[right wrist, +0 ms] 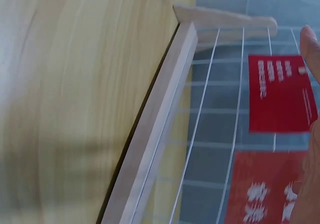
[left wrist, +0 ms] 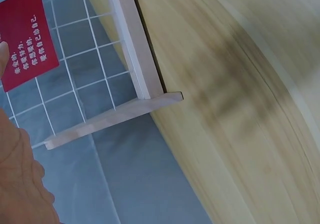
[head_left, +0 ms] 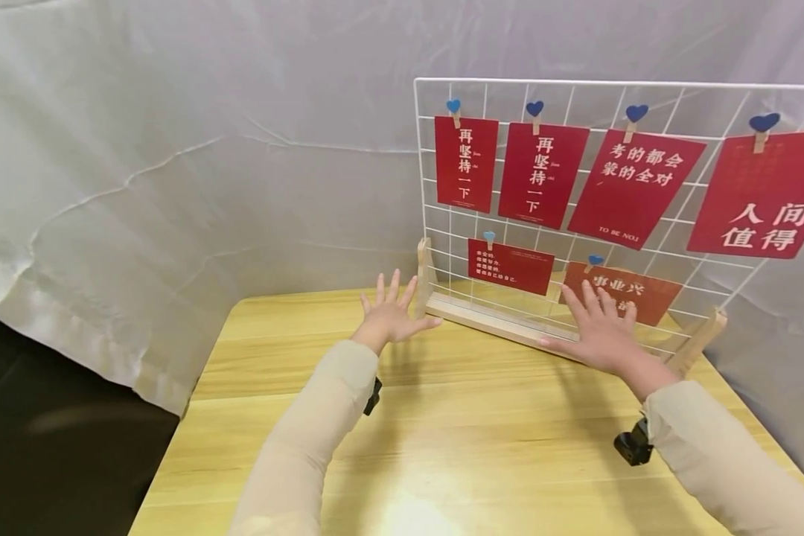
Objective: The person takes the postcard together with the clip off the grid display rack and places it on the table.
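Observation:
My left hand (head_left: pixel 390 316) is held over the table with its fingers spread, near the left foot of a white wire grid rack (head_left: pixel 465 304). The right hand (head_left: pixel 603 335), fingers also spread and holding nothing, overlaps a red card (head_left: pixel 656 301) at the lower right of the grid. Another lower card (head_left: pixel 509 266) hangs to its left, under a light blue heart clip (head_left: pixel 489 237). Along the upper row hang several red cards with white lettering, among them one at the left (head_left: pixel 465 164), each under a blue heart clip (head_left: pixel 534 109). In the left wrist view, part of the left hand (left wrist: pixel 22 174) shows.
The rack stands in a wooden base (head_left: pixel 489 321) at the back right of the wooden table (head_left: pixel 275 387). Grey cloth (head_left: pixel 275 186) hangs behind and on both sides. A dark area (head_left: pixel 53 432) lies beyond the table's left edge.

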The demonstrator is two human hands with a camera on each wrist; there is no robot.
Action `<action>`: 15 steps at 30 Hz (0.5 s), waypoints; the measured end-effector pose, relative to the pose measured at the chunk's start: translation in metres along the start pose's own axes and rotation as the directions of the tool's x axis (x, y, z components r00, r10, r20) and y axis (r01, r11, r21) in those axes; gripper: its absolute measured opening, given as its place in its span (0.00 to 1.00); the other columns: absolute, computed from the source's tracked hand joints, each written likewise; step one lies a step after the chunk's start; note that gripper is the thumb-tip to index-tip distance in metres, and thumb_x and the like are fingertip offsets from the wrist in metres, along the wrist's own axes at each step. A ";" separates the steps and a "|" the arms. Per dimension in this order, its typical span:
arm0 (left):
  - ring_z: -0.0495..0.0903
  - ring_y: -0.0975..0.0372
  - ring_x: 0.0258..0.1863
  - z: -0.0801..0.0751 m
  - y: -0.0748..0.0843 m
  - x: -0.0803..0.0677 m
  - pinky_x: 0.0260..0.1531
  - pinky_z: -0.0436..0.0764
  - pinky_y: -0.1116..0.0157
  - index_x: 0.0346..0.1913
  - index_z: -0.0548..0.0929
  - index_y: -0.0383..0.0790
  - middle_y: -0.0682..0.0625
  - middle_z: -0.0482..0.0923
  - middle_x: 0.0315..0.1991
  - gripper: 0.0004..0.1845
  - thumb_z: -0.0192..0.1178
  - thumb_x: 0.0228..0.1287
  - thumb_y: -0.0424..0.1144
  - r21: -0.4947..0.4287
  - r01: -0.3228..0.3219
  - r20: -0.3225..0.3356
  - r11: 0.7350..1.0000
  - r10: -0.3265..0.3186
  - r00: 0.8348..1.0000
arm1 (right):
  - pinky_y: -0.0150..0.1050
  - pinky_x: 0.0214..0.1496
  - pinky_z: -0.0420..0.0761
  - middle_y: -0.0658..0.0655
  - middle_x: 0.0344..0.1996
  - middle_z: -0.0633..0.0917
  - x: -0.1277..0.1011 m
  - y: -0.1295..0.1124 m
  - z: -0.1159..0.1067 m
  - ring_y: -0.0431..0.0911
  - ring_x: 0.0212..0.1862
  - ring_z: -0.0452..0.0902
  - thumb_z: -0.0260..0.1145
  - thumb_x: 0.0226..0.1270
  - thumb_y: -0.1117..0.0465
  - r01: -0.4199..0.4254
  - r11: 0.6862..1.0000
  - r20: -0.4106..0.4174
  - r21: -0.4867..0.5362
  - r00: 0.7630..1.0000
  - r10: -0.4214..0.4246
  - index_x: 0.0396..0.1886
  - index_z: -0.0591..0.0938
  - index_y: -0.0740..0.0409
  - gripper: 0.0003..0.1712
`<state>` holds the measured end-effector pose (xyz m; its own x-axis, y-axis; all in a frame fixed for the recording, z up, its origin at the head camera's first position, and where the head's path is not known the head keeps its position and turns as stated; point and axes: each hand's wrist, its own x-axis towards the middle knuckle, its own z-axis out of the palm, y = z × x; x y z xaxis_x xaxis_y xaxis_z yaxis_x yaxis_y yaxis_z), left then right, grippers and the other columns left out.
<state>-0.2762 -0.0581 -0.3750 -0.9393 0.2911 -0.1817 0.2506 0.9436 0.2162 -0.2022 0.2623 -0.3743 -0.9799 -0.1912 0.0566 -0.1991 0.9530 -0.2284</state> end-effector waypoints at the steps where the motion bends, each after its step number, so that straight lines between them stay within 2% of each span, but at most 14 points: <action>1: 0.15 0.51 0.58 0.000 0.000 0.001 0.50 0.26 0.41 0.64 0.30 0.60 0.51 0.16 0.63 0.50 0.32 0.40 0.79 0.001 0.003 0.002 1.000 -0.003 1.000 | 0.69 0.48 0.27 0.70 0.63 0.38 -0.003 0.004 0.000 0.68 0.60 0.31 0.51 0.50 0.30 -0.005 1.000 0.000 -0.004 1.000 0.005 0.67 0.38 0.55 0.55; 6: 0.16 0.50 0.59 -0.001 0.001 0.007 0.50 0.25 0.41 0.65 0.31 0.59 0.51 0.16 0.63 0.50 0.32 0.40 0.78 0.007 0.006 -0.007 1.000 -0.006 1.000 | 0.70 0.46 0.25 0.72 0.62 0.37 -0.016 0.018 -0.004 0.69 0.60 0.29 0.51 0.50 0.31 -0.040 0.999 0.012 0.016 0.999 0.040 0.66 0.36 0.55 0.56; 15: 0.19 0.49 0.60 -0.003 0.003 0.018 0.49 0.24 0.41 0.66 0.34 0.56 0.49 0.19 0.64 0.49 0.35 0.43 0.76 -0.021 0.001 -0.033 1.000 -0.002 0.999 | 0.71 0.44 0.25 0.73 0.62 0.36 -0.035 0.036 -0.006 0.69 0.59 0.27 0.53 0.51 0.33 -0.080 0.996 -0.041 0.035 0.996 0.082 0.66 0.35 0.56 0.56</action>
<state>-0.2926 -0.0502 -0.3748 -0.9469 0.2840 -0.1507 0.2445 0.9405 0.2361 -0.1752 0.3048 -0.3789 -0.9916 -0.1030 0.0778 -0.1202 0.9566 -0.2656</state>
